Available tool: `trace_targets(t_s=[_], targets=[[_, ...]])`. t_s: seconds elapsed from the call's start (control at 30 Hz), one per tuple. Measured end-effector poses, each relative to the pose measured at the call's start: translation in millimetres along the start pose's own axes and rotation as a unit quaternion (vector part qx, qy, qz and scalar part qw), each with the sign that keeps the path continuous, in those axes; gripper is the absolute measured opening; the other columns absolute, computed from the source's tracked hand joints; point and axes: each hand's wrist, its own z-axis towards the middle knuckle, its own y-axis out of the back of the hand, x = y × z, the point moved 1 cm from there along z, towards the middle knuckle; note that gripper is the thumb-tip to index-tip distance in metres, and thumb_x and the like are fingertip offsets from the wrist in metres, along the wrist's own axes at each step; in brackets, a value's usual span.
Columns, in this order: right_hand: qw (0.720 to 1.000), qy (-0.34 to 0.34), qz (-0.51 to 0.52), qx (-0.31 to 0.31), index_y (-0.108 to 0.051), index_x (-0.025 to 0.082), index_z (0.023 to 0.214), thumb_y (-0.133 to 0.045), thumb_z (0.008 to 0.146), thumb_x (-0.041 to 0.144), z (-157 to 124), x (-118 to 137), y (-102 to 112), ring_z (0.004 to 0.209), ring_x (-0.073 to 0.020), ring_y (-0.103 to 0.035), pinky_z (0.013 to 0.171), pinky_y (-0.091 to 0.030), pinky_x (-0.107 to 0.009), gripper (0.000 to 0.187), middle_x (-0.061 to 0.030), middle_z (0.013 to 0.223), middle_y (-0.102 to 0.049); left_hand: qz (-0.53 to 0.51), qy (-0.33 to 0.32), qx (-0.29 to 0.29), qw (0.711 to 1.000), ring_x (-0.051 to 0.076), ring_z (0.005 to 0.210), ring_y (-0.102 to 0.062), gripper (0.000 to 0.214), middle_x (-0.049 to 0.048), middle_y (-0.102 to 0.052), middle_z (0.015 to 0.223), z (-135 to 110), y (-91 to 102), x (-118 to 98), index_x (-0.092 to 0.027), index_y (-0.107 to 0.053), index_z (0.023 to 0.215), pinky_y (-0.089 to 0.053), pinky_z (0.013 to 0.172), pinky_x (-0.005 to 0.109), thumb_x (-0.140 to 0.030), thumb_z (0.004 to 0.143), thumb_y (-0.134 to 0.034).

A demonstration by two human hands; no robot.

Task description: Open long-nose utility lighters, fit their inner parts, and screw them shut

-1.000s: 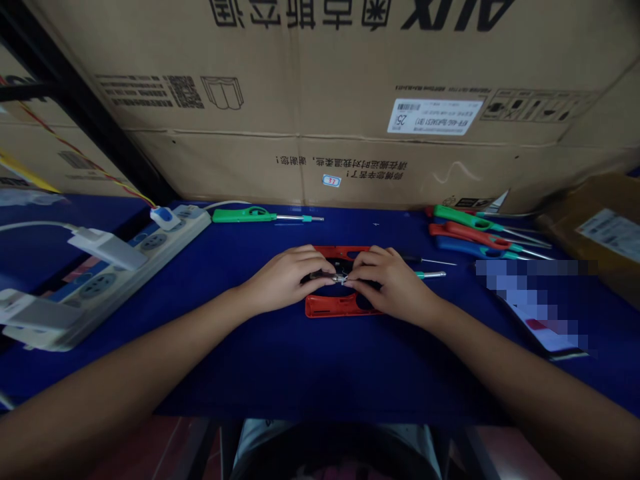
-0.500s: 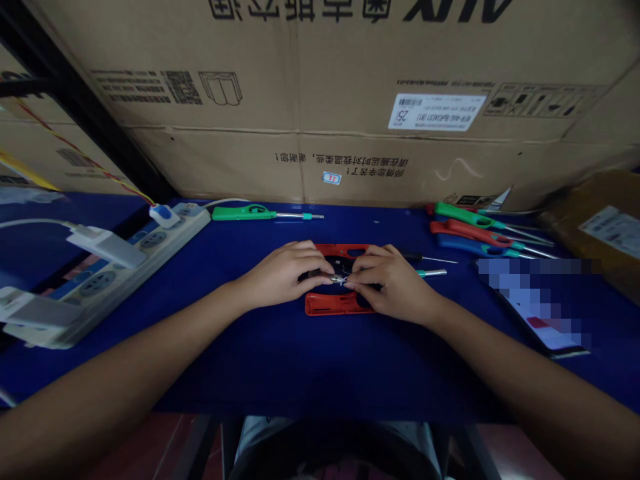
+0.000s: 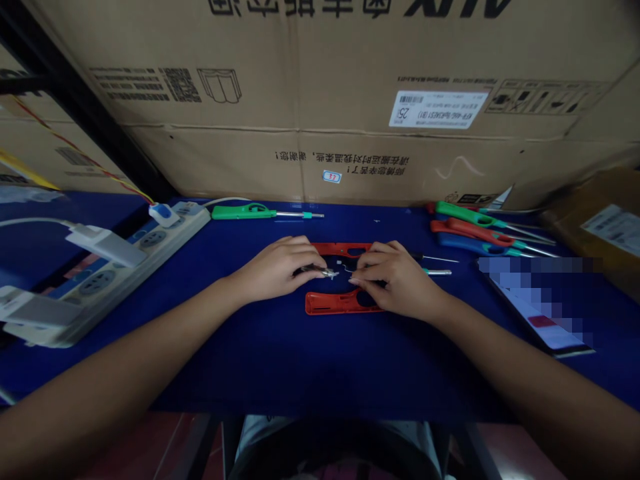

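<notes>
My left hand (image 3: 285, 269) is closed in a pinch on a small lighter part with a dark body and a metal and white end (image 3: 330, 273). Close by, my right hand (image 3: 393, 277) has its thumb and fingers pressed together, a thin pale wire (image 3: 347, 268) showing at their tips; what they grip is hidden. Beyond that hand pokes a silver lighter tube (image 3: 440, 272) with a teal collar, and I cannot tell whether it is held. One red lighter shell half (image 3: 340, 249) lies behind the hands, the other red shell half (image 3: 333, 304) in front.
A green lighter (image 3: 245, 212) lies at the back left, beside a power strip (image 3: 107, 280) with plugs. Several lighters (image 3: 475, 230) are piled at the back right, near a phone (image 3: 540, 310). A screwdriver (image 3: 440, 259) lies behind my right hand. A large cardboard box (image 3: 250, 153) stands behind.
My hands have drawn apart slightly, the left going left with the small lighter part and the right going right. The tube beyond my right hand has shifted a little right.
</notes>
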Motion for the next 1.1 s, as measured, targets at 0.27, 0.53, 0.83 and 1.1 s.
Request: trace_targets(t_s=[0.27, 0.53, 0.83, 1.1], targets=[[1.000, -0.022, 0.019, 0.011, -0.078, 0.025, 0.099, -0.069, 0.094, 0.030, -3.1, -6.1, -0.7, 0.100, -0.0214, -0.064, 0.087, -0.035, -0.038, 0.012, -0.0037, 0.101, -0.075, -0.001, 0.034, -0.019, 0.999, 0.019, 0.090, -0.066, 0.013, 0.0048, -0.077, 0.097, -1.1, -2.1, 0.5, -0.020, -0.074, 0.101, -0.054, 0.084, 0.033, -0.029, 0.094, -0.068], [0.996, -0.052, -0.055, -0.041, -0.076, 0.023, 0.095, -0.061, 0.097, 0.024, -1.4, -16.5, 14.3, 0.091, -0.0215, -0.062, 0.080, -0.036, -0.038, 0.015, -0.0042, 0.093, -0.072, 0.030, 0.050, -0.033, 0.998, 0.021, 0.092, -0.063, 0.017, 0.0042, -0.073, 0.100, -0.1, 1.6, -8.9, -0.021, -0.073, 0.102, -0.051, 0.085, 0.035, -0.032, 0.090, -0.067], [0.997, -0.063, -0.040, -0.005, -0.068, 0.022, 0.108, -0.065, 0.095, 0.032, -2.7, -11.4, -4.1, 0.102, -0.0254, -0.061, 0.088, -0.040, -0.042, 0.016, -0.0080, 0.109, -0.068, 0.040, -0.021, 0.076, 0.996, 0.019, 0.085, -0.064, 0.034, 0.0009, -0.071, 0.091, 0.2, 3.6, -27.0, -0.022, -0.070, 0.094, -0.049, 0.087, 0.035, -0.051, 0.079, -0.075], [0.998, -0.066, -0.024, -0.004, -0.069, 0.024, 0.107, -0.069, 0.093, 0.030, -1.8, -12.1, -9.9, 0.102, -0.0250, -0.059, 0.089, -0.040, -0.042, 0.015, -0.0067, 0.108, -0.066, 0.044, -0.012, 0.090, 0.995, 0.019, 0.079, -0.060, 0.021, -0.0003, -0.066, 0.077, 1.1, 0.9, -27.9, -0.021, -0.068, 0.084, -0.047, 0.076, 0.032, -0.042, 0.080, -0.071]])
